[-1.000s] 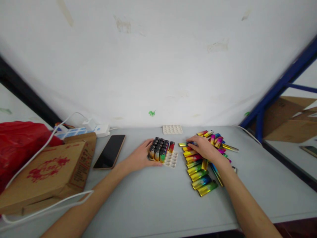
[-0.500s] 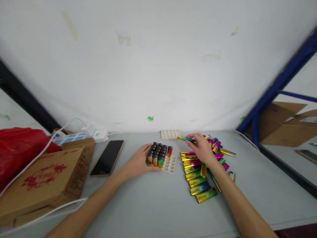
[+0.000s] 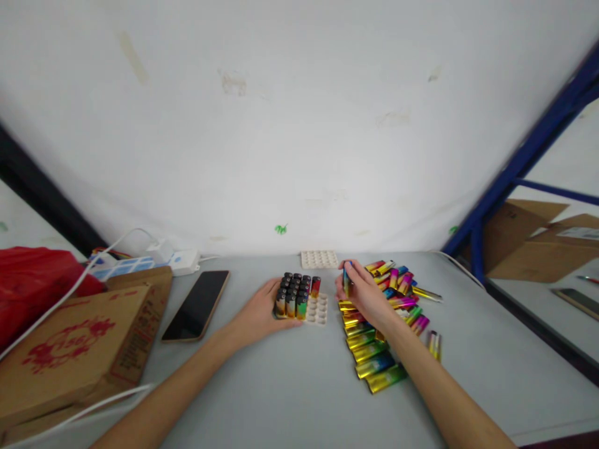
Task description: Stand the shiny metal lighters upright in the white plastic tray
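Note:
Just left of the table's middle, a white tray [image 3: 319, 312] with round pockets carries several black-topped lighters [image 3: 294, 293] standing in rows; its right part shows bare pockets. My left hand [image 3: 266, 312] is wrapped round the left side of the tray and its lighters. In my right hand [image 3: 362, 288], the fingers pinch a shiny blue-and-gold lighter [image 3: 347, 280], now held upright, a little right of the tray. Below and right of that hand spreads a pile of metallic coloured lighters [image 3: 374, 352], partly hidden by my right forearm.
A second white pocketed tray [image 3: 319, 259] lies against the wall. On the left are a phone [image 3: 196, 305], a cardboard box [image 3: 79, 349], a red bag [image 3: 37, 290], and a power strip [image 3: 185, 262] with white cables. A blue metal frame [image 3: 477, 249] stands at right.
My right hand has moved left away from the pile and turned the lighter from lying flat to upright. My left hand stays at the tray. The view has shifted slightly.

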### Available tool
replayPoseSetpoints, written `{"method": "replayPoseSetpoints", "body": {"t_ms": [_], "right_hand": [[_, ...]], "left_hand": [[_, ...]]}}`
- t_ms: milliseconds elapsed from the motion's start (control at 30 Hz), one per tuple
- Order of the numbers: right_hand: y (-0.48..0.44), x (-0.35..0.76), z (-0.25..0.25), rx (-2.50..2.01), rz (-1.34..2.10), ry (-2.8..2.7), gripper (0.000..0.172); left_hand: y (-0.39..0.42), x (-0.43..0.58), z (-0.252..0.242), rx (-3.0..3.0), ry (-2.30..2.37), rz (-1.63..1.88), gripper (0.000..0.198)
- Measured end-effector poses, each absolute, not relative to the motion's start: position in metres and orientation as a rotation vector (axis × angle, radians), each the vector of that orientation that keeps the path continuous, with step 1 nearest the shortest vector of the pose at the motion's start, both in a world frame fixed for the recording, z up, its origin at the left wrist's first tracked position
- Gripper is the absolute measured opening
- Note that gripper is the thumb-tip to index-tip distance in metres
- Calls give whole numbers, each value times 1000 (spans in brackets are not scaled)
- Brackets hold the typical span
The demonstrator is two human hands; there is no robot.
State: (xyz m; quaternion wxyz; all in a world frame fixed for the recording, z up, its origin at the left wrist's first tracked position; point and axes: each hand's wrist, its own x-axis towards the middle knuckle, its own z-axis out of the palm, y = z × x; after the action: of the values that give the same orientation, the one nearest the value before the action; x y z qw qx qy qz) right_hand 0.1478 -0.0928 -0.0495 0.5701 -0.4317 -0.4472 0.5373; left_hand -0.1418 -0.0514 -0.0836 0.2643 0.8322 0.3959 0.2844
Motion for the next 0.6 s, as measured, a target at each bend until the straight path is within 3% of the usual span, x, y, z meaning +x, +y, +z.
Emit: {"method": "replayPoseSetpoints", "body": {"t_ms": [100,333,600], "right_hand": [[-94,142,-50,-1123,1210,-1160,64],[-98,131,-56,-1369,606,-1526,60],[-103,123,-57,-1416,551,-1620,42]], "left_hand": [[-51,-142,-85,2264,1067,760,91],[-48,-143,-88,2270,1053,755,89],[-50,-143,-85,2268,1054,767,86]]}}
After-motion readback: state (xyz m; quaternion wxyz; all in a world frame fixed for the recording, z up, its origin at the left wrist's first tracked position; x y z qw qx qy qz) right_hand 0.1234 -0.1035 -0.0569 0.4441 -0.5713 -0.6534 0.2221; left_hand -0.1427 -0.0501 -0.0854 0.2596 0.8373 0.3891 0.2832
